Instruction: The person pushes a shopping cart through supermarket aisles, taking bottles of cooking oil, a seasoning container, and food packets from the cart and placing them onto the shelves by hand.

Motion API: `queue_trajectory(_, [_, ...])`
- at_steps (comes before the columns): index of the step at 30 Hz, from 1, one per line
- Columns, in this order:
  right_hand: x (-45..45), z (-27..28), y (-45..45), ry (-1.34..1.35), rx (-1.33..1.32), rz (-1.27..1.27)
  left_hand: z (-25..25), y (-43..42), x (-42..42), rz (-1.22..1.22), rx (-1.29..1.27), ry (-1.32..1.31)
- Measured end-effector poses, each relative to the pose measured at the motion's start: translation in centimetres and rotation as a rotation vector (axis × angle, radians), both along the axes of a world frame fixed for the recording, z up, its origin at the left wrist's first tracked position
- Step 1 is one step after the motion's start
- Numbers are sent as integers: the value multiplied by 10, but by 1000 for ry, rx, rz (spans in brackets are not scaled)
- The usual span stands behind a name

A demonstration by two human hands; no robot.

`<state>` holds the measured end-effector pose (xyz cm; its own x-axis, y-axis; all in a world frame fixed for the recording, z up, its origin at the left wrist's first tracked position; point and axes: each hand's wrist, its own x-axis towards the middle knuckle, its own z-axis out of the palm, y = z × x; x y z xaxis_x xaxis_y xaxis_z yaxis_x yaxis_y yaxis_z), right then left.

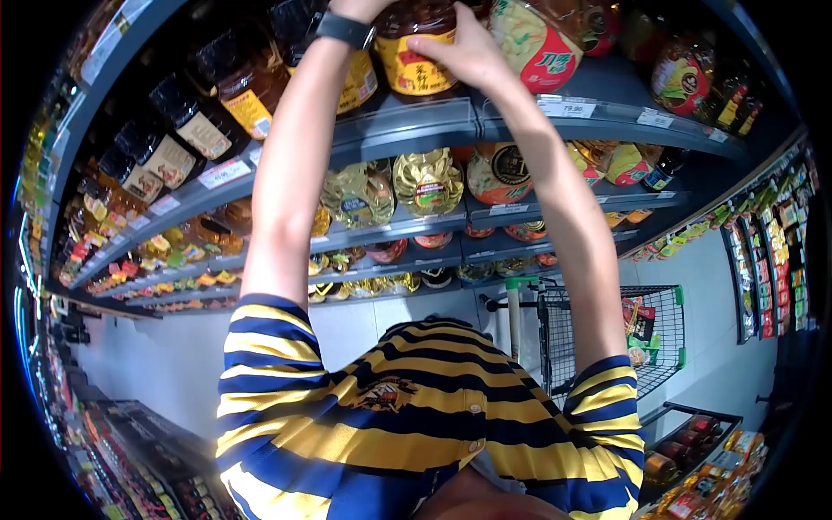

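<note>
Both my arms reach up to an upper store shelf (364,128). A large dark bottle with a yellow label (418,68) stands there between my hands. My right hand (468,50) lies against its right side, the thumb across the label and the fingers toward the back. At the top edge, my left hand (362,7), below which a dark wristband shows, is at the bottle's upper left; its fingers are mostly out of view. To the right sits a bottle with a red and green label (539,52), and more dark-capped bottles (247,82) stand to the left.
Lower shelves hold clear oil bottles (428,184) and others with orange labels (498,173). A shopping cart (667,299) with a few packages stands on the floor at right. Hanging packets (780,260) line the far right. More bottles (693,438) are at the lower right.
</note>
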<state>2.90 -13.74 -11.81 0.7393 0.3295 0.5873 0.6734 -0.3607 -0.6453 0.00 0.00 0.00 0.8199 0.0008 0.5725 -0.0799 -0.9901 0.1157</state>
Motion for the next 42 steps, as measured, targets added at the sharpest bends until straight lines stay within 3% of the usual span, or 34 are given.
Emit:
queue_trajectory(1, [-6,-3,4,-49,-33,-117,-2,-6,-7,56,-72,1])
queue_trajectory(3, [-15,-10,2,-162,-56,-187,-22,-9,-1,108,-65,-467])
queue_trajectory(4, [-23,-13,-1,-184,-33,-172,-16,-18,-16,115,-98,-298])
queue_trajectory(5, [-35,-14,-6,-204,-12,-155,-16,-26,-22,138,-194,-295])
queue_trajectory(7, [-66,-11,-21,-149,54,-53,-23,-15,-16,131,-102,-43])
queue_trajectory(9, [-104,-16,-34,-189,143,-40,-48,-31,-43,156,14,-315])
queue_trajectory(11, [-126,-41,-54,-258,154,20,-88,-40,-64,-198,118,-747])
queue_trajectory(14, [-169,-86,-90,-50,158,-28,-159,-80,-104,-558,-33,-498])
queue_trajectory(17, [-201,-180,-127,66,163,-174,-257,-115,-121,-841,-79,-139])
queue_trajectory(19, [-238,-235,-149,208,101,-472,-309,-134,-130,-989,-139,164])
queue_trajectory(23, [-345,-315,-188,421,-132,-847,-391,-172,-153,-1227,-60,421])
queue_trajectory(28, [-418,-328,-195,792,-233,-947,-445,-214,-159,-1442,90,493])
queue_trajectory(30, [-429,-348,-193,655,-260,-1009,-465,-224,-160,-1435,224,495])
queue_trajectory(33, [-436,-356,-197,676,-148,-1166,-490,-235,-161,-1381,167,663])
queue_trajectory(35, [-442,-361,-199,519,-278,-1259,-490,-234,-160,-1393,141,615])
queue_trajectory(38, [-450,-361,-208,529,-340,-1454,-491,-238,-158,-1373,124,632])
queue_trajectory(41, [-464,-380,-235,589,-631,-1531,-489,-242,-161,-1316,119,665])
queue_trajectory(42, [-469,-389,-244,762,-668,-1472,-489,-245,-161,-1279,170,730])
